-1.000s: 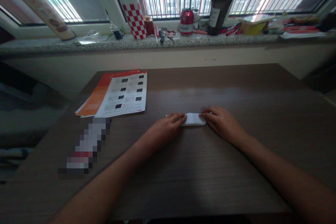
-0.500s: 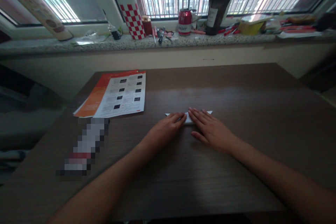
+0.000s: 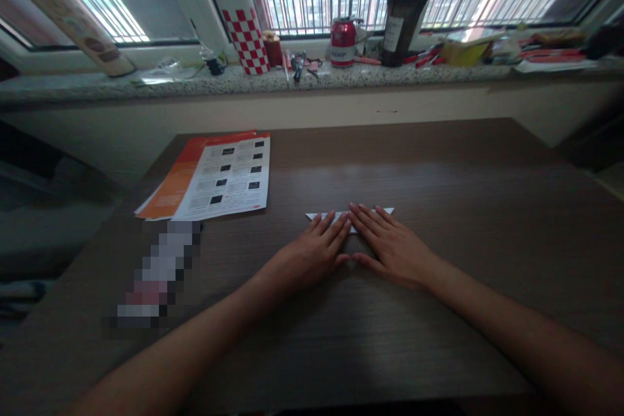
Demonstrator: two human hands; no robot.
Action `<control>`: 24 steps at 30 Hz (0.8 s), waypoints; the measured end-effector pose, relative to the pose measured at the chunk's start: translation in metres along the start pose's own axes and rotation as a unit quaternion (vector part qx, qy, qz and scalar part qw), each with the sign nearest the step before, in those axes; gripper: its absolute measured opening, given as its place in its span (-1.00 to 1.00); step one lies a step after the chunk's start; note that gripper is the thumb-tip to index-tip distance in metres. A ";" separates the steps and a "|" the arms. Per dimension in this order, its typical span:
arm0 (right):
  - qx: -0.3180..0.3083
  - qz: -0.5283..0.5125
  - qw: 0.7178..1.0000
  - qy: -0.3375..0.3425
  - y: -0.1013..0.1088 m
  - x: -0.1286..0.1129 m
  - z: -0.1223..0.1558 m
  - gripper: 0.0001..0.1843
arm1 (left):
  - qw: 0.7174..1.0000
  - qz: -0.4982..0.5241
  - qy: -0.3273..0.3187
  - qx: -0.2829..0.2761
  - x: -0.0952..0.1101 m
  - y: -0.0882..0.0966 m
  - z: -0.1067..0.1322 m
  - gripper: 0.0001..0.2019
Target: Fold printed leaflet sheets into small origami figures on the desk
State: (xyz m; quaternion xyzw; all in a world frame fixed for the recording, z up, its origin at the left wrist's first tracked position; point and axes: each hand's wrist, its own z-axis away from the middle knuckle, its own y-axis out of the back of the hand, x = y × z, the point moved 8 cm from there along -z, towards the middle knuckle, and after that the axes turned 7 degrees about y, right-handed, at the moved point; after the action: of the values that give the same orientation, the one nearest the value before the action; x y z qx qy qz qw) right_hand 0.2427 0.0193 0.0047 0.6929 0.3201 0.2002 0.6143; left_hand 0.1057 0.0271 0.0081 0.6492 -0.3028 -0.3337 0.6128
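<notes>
A small folded piece of white paper (image 3: 353, 228) lies flat on the brown table (image 3: 439, 182), its pointed ends showing to the left and right. Across its left part rests my left hand (image 3: 316, 250), fingers stretched out and pressing down. My right hand (image 3: 390, 244) lies flat over the right part, fingers extended and the thumb apart. The fingertips of both hands come together near the paper's middle. Most of the paper is hidden beneath the fingers.
Printed orange and white sheets (image 3: 224, 175) lie at the table's back left. A pixelated, blurred object (image 3: 160, 273) sits in front of them. On the stone windowsill (image 3: 336, 81) stand a checkered bottle (image 3: 246, 39), a red can (image 3: 343, 42) and a dark cup (image 3: 400, 26).
My left hand has flattened and spread its fingers, with its thumb now out towards my right thumb. My right hand has hardly moved, and the paper stays in place.
</notes>
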 end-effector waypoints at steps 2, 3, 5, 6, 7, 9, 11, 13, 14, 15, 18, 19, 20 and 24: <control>-0.003 0.000 1.000 0.000 0.000 0.000 0.000 -0.03 | 1.000 0.015 -0.005 -0.007 0.000 -0.002 0.003 -0.32; -0.003 -0.001 1.000 0.000 0.000 0.000 0.001 -0.02 | 1.000 0.022 -0.007 -0.011 0.000 -0.002 0.004 -0.31; -0.004 -0.004 1.000 0.000 0.001 0.000 0.001 -0.02 | 0.999 0.037 -0.006 -0.016 0.000 0.000 0.006 -0.30; -0.005 -0.006 1.000 -0.002 0.001 0.000 0.001 -0.02 | 0.999 0.045 -0.003 -0.017 0.000 0.001 0.006 -0.30; -0.005 -0.007 1.000 -0.003 0.002 0.000 0.001 -0.04 | 0.998 0.054 -0.001 -0.016 -0.001 0.002 0.006 -0.30; -0.004 -0.010 1.000 -0.006 0.002 0.001 0.002 -0.06 | 0.998 0.069 0.004 -0.012 -0.001 0.004 0.006 -0.29; 0.000 -0.014 1.000 -0.005 0.003 0.001 0.003 -0.07 | 0.997 0.079 0.007 -0.004 -0.001 0.005 0.007 -0.28; 0.002 -0.019 1.000 -0.003 0.003 0.001 0.003 -0.08 | 0.996 0.085 0.006 0.004 -0.001 0.004 0.008 -0.27; 0.002 -0.020 1.000 -0.003 0.003 0.001 0.003 -0.08 | 0.996 0.086 0.005 0.006 -0.001 0.004 0.008 -0.27; 0.002 -0.022 1.000 -0.002 0.003 0.001 0.003 -0.07 | 0.996 0.088 0.004 0.007 -0.001 0.004 0.009 -0.27; -0.001 -0.023 1.000 -0.003 0.002 0.001 0.002 -0.06 | 0.996 0.090 0.005 0.004 -0.001 0.003 0.008 -0.29; -0.001 -0.023 1.000 -0.004 0.003 0.001 0.002 -0.06 | 0.996 0.090 0.006 0.004 -0.001 0.003 0.008 -0.31; -0.002 -0.021 1.000 -0.006 0.003 0.002 0.002 -0.06 | 0.996 0.090 0.007 0.005 -0.001 0.004 0.007 -0.32; -0.008 -0.015 1.000 -0.010 0.002 0.002 0.002 -0.06 | 0.995 0.095 0.006 0.001 0.000 0.005 0.007 -0.33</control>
State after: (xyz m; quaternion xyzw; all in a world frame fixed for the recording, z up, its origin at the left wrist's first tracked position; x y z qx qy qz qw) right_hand 0.2458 0.0192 0.0057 0.6852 0.3227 0.1859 0.6259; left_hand 0.0998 0.0229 0.0132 0.6201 -0.3592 -0.2698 0.6431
